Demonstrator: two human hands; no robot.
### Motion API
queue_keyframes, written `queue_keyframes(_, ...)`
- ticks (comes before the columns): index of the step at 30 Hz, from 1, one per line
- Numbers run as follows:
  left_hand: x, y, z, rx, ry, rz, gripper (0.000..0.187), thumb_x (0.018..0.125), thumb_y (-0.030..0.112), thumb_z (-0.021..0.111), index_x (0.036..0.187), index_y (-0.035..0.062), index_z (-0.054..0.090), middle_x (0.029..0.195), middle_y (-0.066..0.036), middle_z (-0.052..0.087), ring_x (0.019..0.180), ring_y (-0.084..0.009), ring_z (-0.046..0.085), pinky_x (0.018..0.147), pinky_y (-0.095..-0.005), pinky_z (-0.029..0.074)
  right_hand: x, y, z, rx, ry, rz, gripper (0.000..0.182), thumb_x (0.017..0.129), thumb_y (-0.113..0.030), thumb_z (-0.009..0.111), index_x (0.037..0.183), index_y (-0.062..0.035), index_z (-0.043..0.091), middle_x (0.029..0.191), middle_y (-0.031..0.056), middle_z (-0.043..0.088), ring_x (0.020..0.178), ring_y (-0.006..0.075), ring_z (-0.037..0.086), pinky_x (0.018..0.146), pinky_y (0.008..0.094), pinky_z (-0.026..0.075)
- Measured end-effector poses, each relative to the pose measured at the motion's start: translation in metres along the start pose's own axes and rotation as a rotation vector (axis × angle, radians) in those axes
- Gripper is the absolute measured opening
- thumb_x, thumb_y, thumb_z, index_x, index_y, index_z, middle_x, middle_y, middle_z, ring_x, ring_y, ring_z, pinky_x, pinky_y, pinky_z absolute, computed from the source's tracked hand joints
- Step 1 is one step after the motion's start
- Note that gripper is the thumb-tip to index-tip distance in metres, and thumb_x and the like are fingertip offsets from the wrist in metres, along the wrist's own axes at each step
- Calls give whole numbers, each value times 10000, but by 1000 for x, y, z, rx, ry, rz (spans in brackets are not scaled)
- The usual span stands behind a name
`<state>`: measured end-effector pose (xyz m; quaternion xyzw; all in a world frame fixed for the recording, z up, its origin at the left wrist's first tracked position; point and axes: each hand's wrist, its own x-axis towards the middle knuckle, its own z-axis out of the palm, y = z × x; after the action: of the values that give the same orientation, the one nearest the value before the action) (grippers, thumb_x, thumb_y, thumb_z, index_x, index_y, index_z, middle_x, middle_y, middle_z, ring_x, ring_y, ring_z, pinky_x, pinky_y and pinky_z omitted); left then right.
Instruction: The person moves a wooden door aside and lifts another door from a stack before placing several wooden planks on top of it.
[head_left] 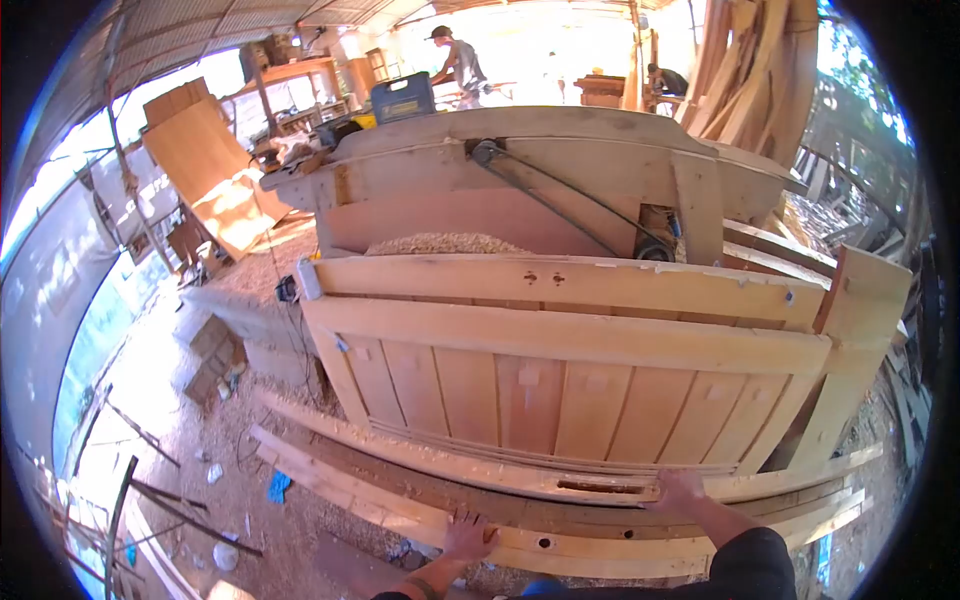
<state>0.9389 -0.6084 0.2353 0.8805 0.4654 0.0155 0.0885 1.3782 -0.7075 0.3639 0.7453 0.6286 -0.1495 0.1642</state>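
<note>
My left hand (468,538) lies on the near wooden beam (590,552), fingers spread over its top face. Round dark holes show in that beam, to the right of this hand. Farther right, my right hand (682,489) grips the edge of a slotted wooden rail (520,481), just past the end of its long dark slot. Its fingertips are partly hidden. Directly behind the rail a paneled wooden frame (530,400) with vertical slats leans upright. Another frame (560,283) stands behind it, mostly covered.
A large wooden machine bench (520,150) with a drive belt (560,195) stands behind the frames, sawdust (440,244) below it. A blue case (403,98) sits on top. Sticks (165,500) and concrete blocks (212,355) lie left. Tall boards (750,80) lean right. A person (462,68) works farther back.
</note>
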Motion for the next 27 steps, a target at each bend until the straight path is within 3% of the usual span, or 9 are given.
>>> queue_keyframes(3, 1, 0, -5, -57, -72, 11, 554, 887, 524, 507, 1184, 70, 620, 1235, -162, 597, 1273, -386, 457, 1115, -599, 203, -1, 9, 19, 108, 180, -41, 861, 685, -806, 598, 1095, -49, 613, 967, 157, 698, 966, 341, 665, 834, 443, 511)
queue_keyframes(6, -1, -1, -4, -69, -69, 8, 558, 880, 525, 516, 1179, 66, 620, 1227, -185, 595, 1269, -391, 459, 1108, -605, 198, -3, 6, 9, 111, 97, -19, 863, 689, -805, 596, 1104, -48, 610, 965, 172, 694, 954, 352, 664, 825, 450, 516)
queue_keyframes(9, 0, 3, -8, -35, -44, 9, 536, 865, 510, 537, 1128, 52, 630, 1196, -204, 600, 1240, -389, 479, 1100, -608, 208, -5, 6, 4, 107, 75, -49, 850, 718, -761, 615, 1117, -12, 612, 1103, 189, 666, 1057, 349, 641, 876, 443, 525)
queue_keyframes(12, 1, 5, -11, -40, 44, 27, 505, 849, 484, 557, 1059, 33, 642, 1148, -215, 610, 1200, -384, 507, 1097, -612, 229, -3, 10, 14, 148, 159, -70, 826, 719, -781, 594, 1079, -38, 609, 950, 196, 686, 947, 362, 662, 833, 456, 518)
queue_keyframes(17, 0, 22, -37, -139, -118, -100, 501, 842, 473, 559, 1076, 38, 645, 1145, -222, 607, 1189, -400, 508, 1100, -653, 193, -6, 9, 7, 165, 113, -72, 810, 732, -776, 586, 1054, -33, 614, 953, 202, 685, 944, 372, 662, 825, 460, 522)
queue_keyframes(23, -1, 7, -5, -22, 44, -5, 507, 834, 474, 568, 1082, 38, 646, 1149, -218, 612, 1180, -397, 513, 1130, -634, 150, -4, 10, 7, 155, 121, -79, 818, 726, -779, 589, 1050, -29, 618, 977, 203, 683, 967, 375, 658, 828, 467, 524)
queue_keyframes(27, -2, 5, -13, -110, 16, 17, 532, 824, 485, 573, 1086, 28, 643, 1166, -229, 612, 1214, -417, 485, 1132, -619, 153, -3, 9, 5, 178, 76, -51, 837, 709, -782, 603, 1098, -41, 630, 998, 203, 680, 986, 373, 655, 849, 471, 520)
